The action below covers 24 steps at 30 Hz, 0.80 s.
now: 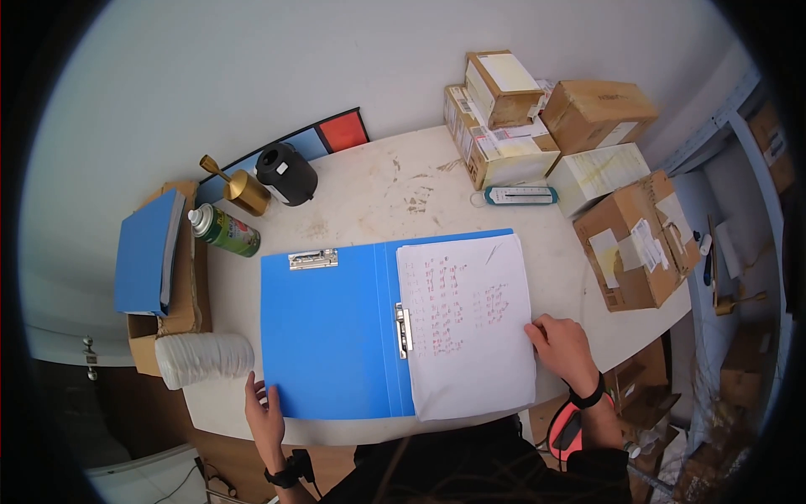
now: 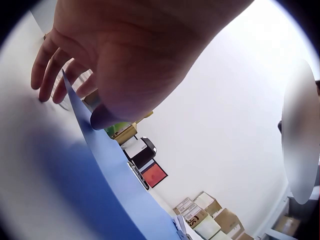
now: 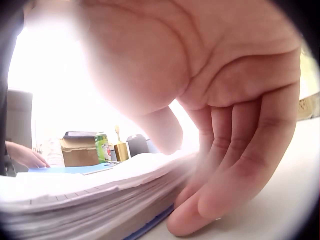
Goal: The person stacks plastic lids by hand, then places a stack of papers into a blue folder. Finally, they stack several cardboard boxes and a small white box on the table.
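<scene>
A blue lever-arch folder (image 1: 329,336) lies spread on the table, with a stack of white sheets (image 1: 470,370) on its right side. Red and dark handwriting covers part of the top sheet. My left hand (image 1: 265,413) holds the cover's lower left corner; in the left wrist view its thumb (image 2: 100,118) lies against the cover (image 2: 125,185) and the fingers are beyond its edge. At the stack's right edge, my right hand (image 1: 564,346) grips the folder's side, thumb over the sheets (image 3: 100,200) and fingertips (image 3: 187,222) low by the blue bottom cover.
Left of the folder are a white ribbed roll (image 1: 204,359), a spray can (image 1: 225,230) and a carton (image 1: 200,294) bearing another blue folder (image 1: 149,252). Behind stand a brass pot (image 1: 247,193) and black container (image 1: 286,174). Cardboard boxes (image 1: 634,244) and a teal-framed gauge (image 1: 520,196) sit right.
</scene>
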### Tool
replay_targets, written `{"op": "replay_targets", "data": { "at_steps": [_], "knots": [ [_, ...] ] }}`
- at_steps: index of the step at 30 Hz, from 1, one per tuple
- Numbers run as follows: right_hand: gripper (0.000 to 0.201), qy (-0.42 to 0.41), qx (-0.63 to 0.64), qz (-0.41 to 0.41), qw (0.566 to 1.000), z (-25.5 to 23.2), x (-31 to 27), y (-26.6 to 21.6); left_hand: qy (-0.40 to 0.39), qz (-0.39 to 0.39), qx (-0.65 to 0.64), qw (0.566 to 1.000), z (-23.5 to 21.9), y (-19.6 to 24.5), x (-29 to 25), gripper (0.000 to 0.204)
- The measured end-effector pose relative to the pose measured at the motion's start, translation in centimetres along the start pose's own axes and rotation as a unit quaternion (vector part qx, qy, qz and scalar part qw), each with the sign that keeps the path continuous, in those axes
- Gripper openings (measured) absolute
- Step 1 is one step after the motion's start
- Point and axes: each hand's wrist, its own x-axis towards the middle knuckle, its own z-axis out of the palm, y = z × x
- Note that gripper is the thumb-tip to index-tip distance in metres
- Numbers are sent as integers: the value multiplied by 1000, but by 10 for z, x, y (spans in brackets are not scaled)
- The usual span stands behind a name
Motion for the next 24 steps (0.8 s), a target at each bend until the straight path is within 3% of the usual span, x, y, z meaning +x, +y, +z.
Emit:
{"op": "replay_targets", "data": {
  "at_steps": [2,3,6,7,10,12,14,16,19,22,24],
  "knots": [
    [32,27,-2,-17,999,3,-1,2,-83,-66,-91,990,-18,-2,-3,46],
    [30,32,8,-21,999,7,-1,4,-102,-46,-159,981,-25,-13,-1,43],
    [27,39,3,-16,999,12,-2,3,-105,-9,-282,954,-50,26,-6,43],
    [26,40,-4,-13,999,13,-2,1,-119,38,-306,944,-56,46,-11,50],
    [29,42,-25,-11,999,17,-3,1,-243,121,-432,860,-36,107,-30,59],
    [28,39,-12,-9,999,15,-5,6,-336,251,-296,858,0,137,-36,59],
    [27,43,64,14,997,12,-8,12,-401,390,-113,821,37,175,-51,55],
    [27,52,197,55,977,5,-12,21,-393,488,103,772,83,166,-70,50],
    [27,102,251,92,958,3,-23,32,-368,550,129,739,107,158,-60,47],
    [26,95,205,60,972,10,-34,33,-366,495,7,788,113,140,-48,50],
    [28,76,172,46,981,15,-39,20,-290,369,-79,879,113,136,-48,51]
  ]
}}
